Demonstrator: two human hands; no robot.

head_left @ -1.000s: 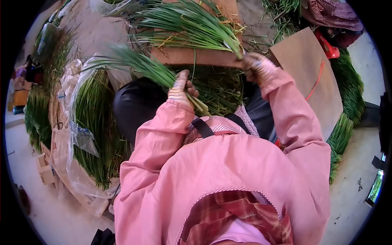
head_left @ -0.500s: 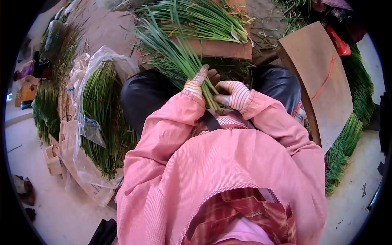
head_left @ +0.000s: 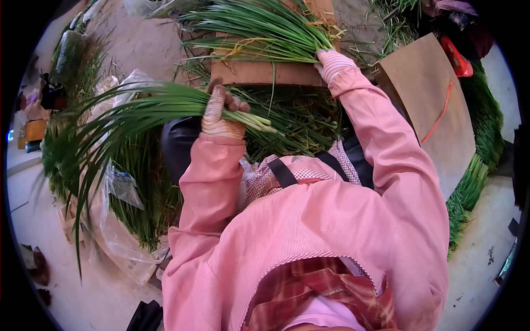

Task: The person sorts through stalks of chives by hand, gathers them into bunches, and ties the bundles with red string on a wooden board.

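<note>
My left hand point(head_left: 222, 113), in a striped, soiled glove, is closed round a bunch of long green stalks point(head_left: 160, 102). Their pale ends point right and the leaves droop to the left. My right hand point(head_left: 331, 62), in a striped glove, is closed on the stem ends of a pile of green stalks point(head_left: 265, 33). That pile lies on a brown board point(head_left: 265, 74) in front of me, with some yellowed leaves among it. Exactly how many stems my right fingers hold is hidden.
Loose green leaves point(head_left: 292, 118) fill the space between my knees. A tilted board point(head_left: 430, 105) with a red string point(head_left: 440, 113) stands at the right, near more bundles point(head_left: 466, 190). Clear plastic point(head_left: 124, 187) partly wraps a large bunch point(head_left: 146, 204) at the left.
My left hand has moved left with its bunch, whose leaves now swing out leftward. My right hand has left that bunch's stem ends, reached forward and taken hold at the pile on the board.
</note>
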